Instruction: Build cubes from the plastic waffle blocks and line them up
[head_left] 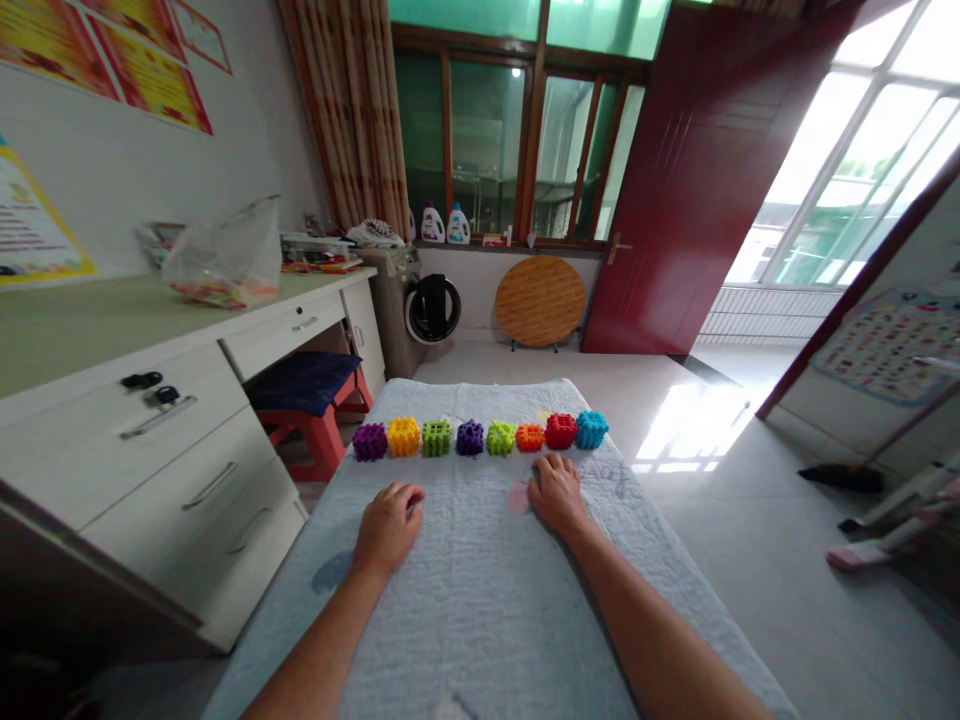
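A row of several bumpy, lattice-sided toy cubes crosses the far part of the cloth-covered table (480, 600). From left to right they are a purple cube (370, 441), a yellow cube (403, 437), a green cube (436, 438), a dark violet cube (470, 437), a lime cube (501, 437), an orange cube (529, 438), a red cube (561, 431) and a blue cube (592, 430). My left hand (388, 527) rests on the cloth below the yellow cube, empty, fingers loosely bent. Just below the orange and red cubes lies my right hand (557, 493), also empty, fingers loosely bent.
A white desk (150, 320) with drawers runs along the left, bearing a clear plastic bag (225, 260). A red stool (311, 405) stands partly under it. Farther back are a washing machine (394, 300), a round wooden board (540, 300) and a red door (675, 190).
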